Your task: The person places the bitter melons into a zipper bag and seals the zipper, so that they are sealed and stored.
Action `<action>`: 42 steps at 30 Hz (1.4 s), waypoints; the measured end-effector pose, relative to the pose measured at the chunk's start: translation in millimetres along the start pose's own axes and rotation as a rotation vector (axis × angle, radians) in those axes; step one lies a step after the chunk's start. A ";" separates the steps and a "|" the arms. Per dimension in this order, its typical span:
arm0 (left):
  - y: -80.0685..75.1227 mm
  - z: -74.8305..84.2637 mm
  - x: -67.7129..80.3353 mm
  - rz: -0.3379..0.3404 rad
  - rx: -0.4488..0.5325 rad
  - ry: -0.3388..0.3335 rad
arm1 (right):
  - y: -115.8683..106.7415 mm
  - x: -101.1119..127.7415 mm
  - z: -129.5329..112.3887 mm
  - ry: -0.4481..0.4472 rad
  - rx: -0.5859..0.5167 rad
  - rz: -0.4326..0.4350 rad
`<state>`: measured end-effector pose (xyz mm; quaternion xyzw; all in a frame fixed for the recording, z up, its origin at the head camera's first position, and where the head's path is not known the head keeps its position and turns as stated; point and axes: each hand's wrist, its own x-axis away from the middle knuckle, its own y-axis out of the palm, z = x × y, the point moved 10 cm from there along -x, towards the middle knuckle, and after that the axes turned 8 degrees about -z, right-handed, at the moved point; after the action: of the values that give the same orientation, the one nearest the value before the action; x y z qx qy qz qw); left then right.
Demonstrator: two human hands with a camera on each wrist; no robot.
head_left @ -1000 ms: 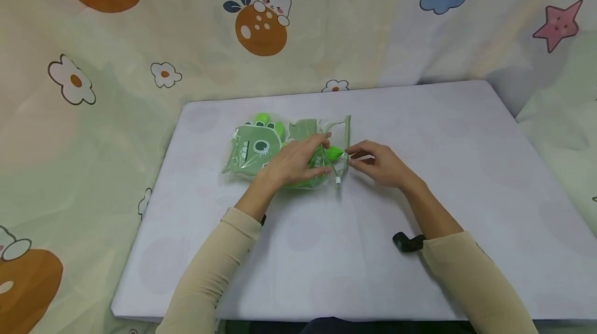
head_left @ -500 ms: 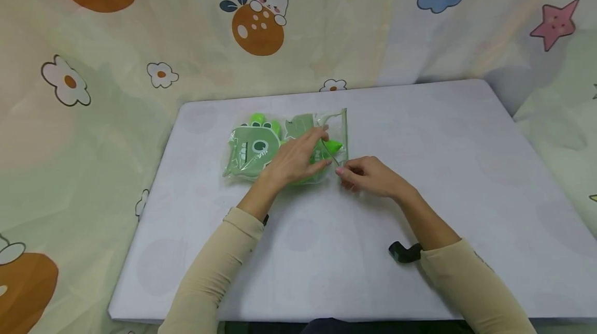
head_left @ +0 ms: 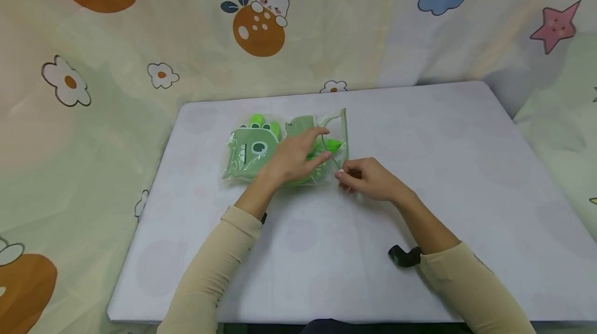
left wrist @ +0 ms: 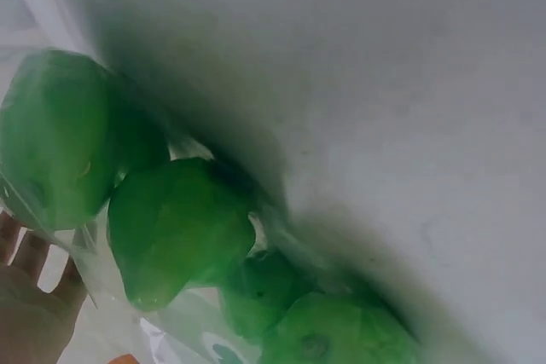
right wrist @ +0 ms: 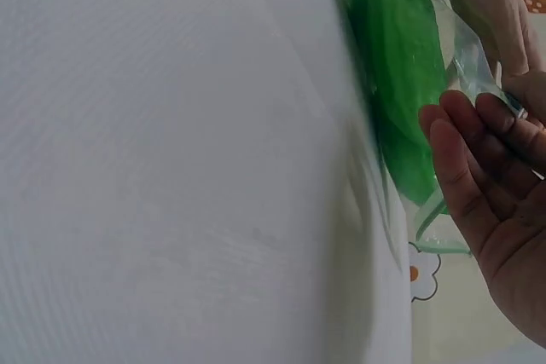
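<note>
A clear zip bag (head_left: 252, 150) with a green dinosaur print lies flat on the white table (head_left: 443, 142), left of centre. It holds several bright green toys (left wrist: 179, 228). My left hand (head_left: 298, 154) rests on top of the bag with fingers stretched out, pressing it down. At the bag's near right corner my right hand (head_left: 345, 174) pinches the small white zip slider on the bag's right edge. The right wrist view shows the bag (right wrist: 401, 108) edge-on with my curled right fingers (right wrist: 478, 151) against its seal.
A cartoon-print cloth (head_left: 116, 39) hangs behind and around the table. A black wrist strap (head_left: 403, 256) sits on my right forearm. The table's front edge runs just before my elbows.
My right hand has slid along the bag's right edge from its middle toward the near corner, keeping its pinch. My left hand has stayed on the bag.
</note>
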<state>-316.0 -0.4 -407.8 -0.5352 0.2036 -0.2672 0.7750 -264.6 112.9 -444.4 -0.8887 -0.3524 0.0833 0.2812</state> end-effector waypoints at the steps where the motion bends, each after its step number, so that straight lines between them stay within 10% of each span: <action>1: -2.3 -0.8 -1.0 0.006 0.005 -0.009 | -0.8 0.7 -1.7 -0.005 0.011 0.000; 6: -10.7 -1.1 -10.7 0.008 0.018 -0.029 | -5.2 6.8 -11.5 -0.033 0.105 0.010; 12: -8.9 -5.6 -26.1 -0.158 0.057 -0.116 | -7.8 18.2 -29.4 -0.116 0.175 -0.027; 24: 14.9 5.8 -71.2 -0.406 0.225 -0.063 | -15.1 36.3 -39.5 -0.155 0.236 -0.104; 34: 45.5 -7.4 -94.5 -0.536 0.379 -0.171 | -10.9 38.6 -43.2 -0.192 0.248 -0.121; 42: 23.6 -27.1 -102.8 -0.390 0.342 -0.209 | -19.0 40.7 -41.6 -0.185 0.210 -0.120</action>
<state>-407.3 51.8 -436.3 -0.4506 -0.0322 -0.3854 0.8046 -231.2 133.3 -397.3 -0.8203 -0.4185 0.1843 0.3435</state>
